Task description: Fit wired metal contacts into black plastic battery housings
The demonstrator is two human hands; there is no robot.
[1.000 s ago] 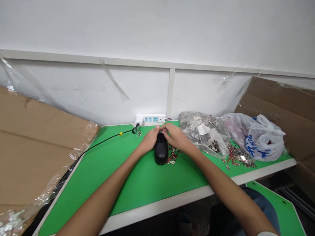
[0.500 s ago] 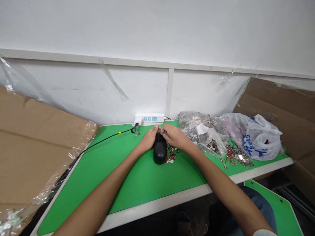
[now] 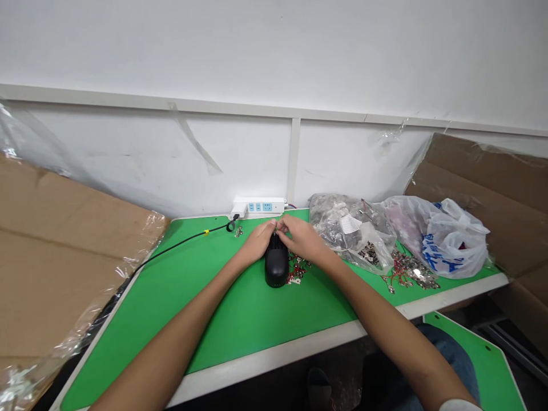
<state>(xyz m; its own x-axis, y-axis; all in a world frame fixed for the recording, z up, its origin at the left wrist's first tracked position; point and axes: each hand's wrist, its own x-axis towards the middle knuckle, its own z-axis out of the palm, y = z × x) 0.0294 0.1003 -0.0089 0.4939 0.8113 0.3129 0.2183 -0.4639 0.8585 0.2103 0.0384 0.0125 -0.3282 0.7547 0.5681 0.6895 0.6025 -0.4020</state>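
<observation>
A black rounded device (image 3: 276, 267) stands on the green table, slotted at its far end. My left hand (image 3: 258, 240) is closed beside that far end, its thumb stretched forward. My right hand (image 3: 302, 235) pinches at the same spot with thumb and forefinger. The two sets of fingertips almost meet over the slotted end; what lies between them is too small to make out. Small metal pieces with red wires (image 3: 298, 265) lie partly hidden under my right hand, right of the device.
A white power strip (image 3: 263, 206) with a black cable (image 3: 180, 242) sits by the wall. To the right are a clear bag of metal parts (image 3: 351, 228), a white plastic bag (image 3: 449, 240) and a pile of wired metal discs (image 3: 413, 271). Cardboard (image 3: 64, 257) flanks the left side.
My right fingers have shifted slightly at the device's far end, fingertips drawn a little higher. The device sits slightly further left in view. Otherwise the scene is the same.
</observation>
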